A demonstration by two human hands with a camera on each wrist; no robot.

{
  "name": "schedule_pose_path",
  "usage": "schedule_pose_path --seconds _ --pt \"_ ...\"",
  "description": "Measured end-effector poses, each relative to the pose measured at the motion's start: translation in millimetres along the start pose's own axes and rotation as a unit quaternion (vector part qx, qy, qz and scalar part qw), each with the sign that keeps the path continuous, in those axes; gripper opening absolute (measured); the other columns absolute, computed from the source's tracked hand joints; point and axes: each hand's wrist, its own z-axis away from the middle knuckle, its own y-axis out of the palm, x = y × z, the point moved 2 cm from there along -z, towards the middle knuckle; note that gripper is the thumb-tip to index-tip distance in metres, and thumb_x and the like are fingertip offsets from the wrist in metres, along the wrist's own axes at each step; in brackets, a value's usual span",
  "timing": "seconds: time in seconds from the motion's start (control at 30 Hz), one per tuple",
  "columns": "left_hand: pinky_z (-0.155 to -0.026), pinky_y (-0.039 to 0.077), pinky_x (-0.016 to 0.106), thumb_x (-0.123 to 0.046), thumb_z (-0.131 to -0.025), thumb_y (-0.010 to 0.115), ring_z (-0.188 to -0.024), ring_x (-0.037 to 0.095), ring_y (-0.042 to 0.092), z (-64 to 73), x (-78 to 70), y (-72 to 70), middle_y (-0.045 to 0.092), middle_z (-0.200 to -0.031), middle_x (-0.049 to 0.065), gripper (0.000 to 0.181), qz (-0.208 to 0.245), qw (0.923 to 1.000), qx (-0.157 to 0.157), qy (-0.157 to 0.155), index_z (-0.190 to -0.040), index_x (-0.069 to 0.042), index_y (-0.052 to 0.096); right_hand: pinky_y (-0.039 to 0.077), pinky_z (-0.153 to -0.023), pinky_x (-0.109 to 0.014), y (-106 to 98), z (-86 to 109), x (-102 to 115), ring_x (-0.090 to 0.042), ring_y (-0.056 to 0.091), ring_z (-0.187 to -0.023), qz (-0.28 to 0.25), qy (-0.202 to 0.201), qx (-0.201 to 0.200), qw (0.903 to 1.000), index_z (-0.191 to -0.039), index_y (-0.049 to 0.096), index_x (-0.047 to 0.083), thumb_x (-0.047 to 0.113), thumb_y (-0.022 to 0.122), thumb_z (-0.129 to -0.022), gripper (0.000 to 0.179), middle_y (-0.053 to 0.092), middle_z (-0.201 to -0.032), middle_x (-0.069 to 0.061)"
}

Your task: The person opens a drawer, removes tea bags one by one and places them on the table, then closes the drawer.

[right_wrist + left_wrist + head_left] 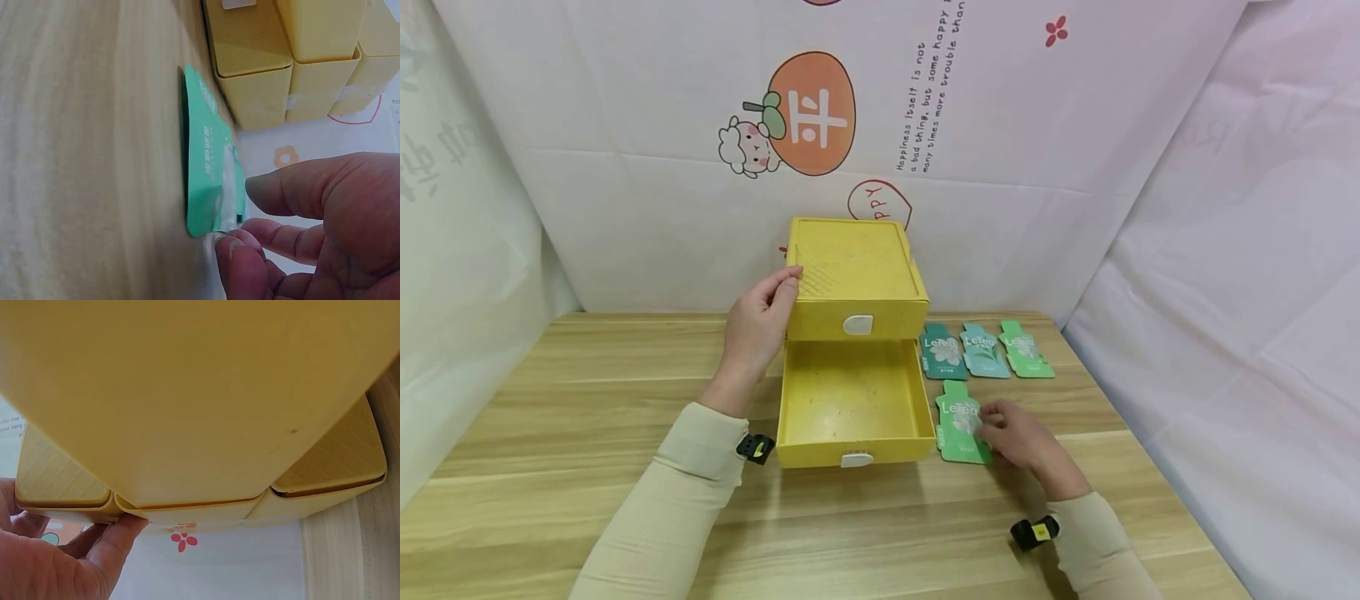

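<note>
A yellow two-tier drawer box [857,258] stands at the back middle of the table, its lower drawer [850,392] pulled out with nothing inside. My left hand [758,325] grips the box at the left edge of its top; in the left wrist view its fingers [119,547] bend against the box's side. Right of the drawer lies a light green, bottle-shaped LeTea packet [962,425]. Against that packet's right edge are the fingertips of my right hand [1022,437], and the right wrist view shows a gap between thumb and fingers, beside the packet [209,162].
Behind the green packet, three more packets lie in a row: dark teal [943,354], light blue [987,352] and light green [1027,350]. A printed white cloth [1000,208] hangs behind the wooden table [625,400]. White cloth also hangs at both sides.
</note>
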Motion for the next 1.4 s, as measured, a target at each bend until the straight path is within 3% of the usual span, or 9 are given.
schedule_pose_path --seconds 0.23,0.43,0.67,0.93,1.2,1.4 --pt "-0.076 0.042 0.036 -0.048 -0.109 0.045 -0.078 0.025 0.047 0.3 -1.0 -0.1 0.067 -0.138 0.002 0.048 0.0 1.0 0.0 0.002 -0.146 -0.022 0.064 0.055 -0.07 -0.034 -4.6 5.4 10.8 -0.022 0.063 -0.081 -0.015 -0.016 -0.01 0.9997 -0.146 0.051 0.001 0.026 0.061 -0.104 0.05 0.067 -0.114 -0.017" --pt "-0.077 0.042 0.037 -0.047 -0.11 0.045 -0.081 0.025 0.049 -0.2 -0.5 0.4 0.067 -0.14 0.001 0.048 0.0 1.0 0.0 0.001 -0.145 -0.022 0.064 0.051 -0.065 -0.034 -8.4 15.6 32.4 -0.02 0.06 -0.072 -0.02 -0.063 -0.033 0.9973 -0.146 0.054 0.003 0.025 0.062 -0.104 0.048 0.066 -0.102 -0.01" --pt "-0.083 0.043 0.038 -0.047 -0.109 0.045 -0.097 0.024 0.056 -0.2 -0.4 0.6 0.065 -0.143 0.001 0.048 0.0 1.0 -0.001 0.001 -0.145 -0.022 0.064 0.053 -0.071 -0.032 -11.3 31.5 59.0 -0.019 0.064 -0.089 0.001 -0.117 -0.066 0.9909 -0.138 0.06 0.008 0.029 0.065 -0.103 0.04 0.068 -0.108 -0.007" --pt "-0.077 0.042 0.037 -0.048 -0.109 0.046 -0.08 0.025 0.049 0.0 -1.1 0.4 0.066 -0.141 0.0 0.048 0.002 1.0 -0.002 -0.001 -0.145 -0.023 0.064 0.054 -0.073 -0.032 -9.0 51.6 85.8 -0.017 0.066 -0.09 -0.003 -0.161 -0.09 0.9829 -0.132 0.064 0.012 0.03 0.066 -0.103 0.034 0.07 -0.105 -0.003" --pt "-0.068 0.04 0.035 -0.048 -0.109 0.045 -0.069 0.024 0.042 0.2 -1.2 0.2 0.071 -0.12 0.005 0.047 -0.003 1.0 -0.004 -0.004 -0.145 -0.024 0.064 0.054 -0.065 -0.027 -4.4 69.7 108.0 -0.014 0.063 -0.082 -0.009 -0.217 -0.125 0.9681 -0.124 0.068 0.016 0.025 0.071 -0.1 0.026 0.068 -0.096 0.002" --pt "-0.072 0.041 0.035 -0.047 -0.109 0.046 -0.073 0.024 0.045 0.8 -2.0 0.5 0.069 -0.133 0.001 0.047 -0.005 1.0 -0.006 -0.002 -0.145 -0.023 0.065 0.053 -0.062 -0.025 0.9 82.9 122.2 -0.01 0.062 -0.078 -0.016 -0.275 -0.147 0.95 -0.123 0.068 0.016 0.021 0.072 -0.1 0.024 0.067 -0.095 0.005"
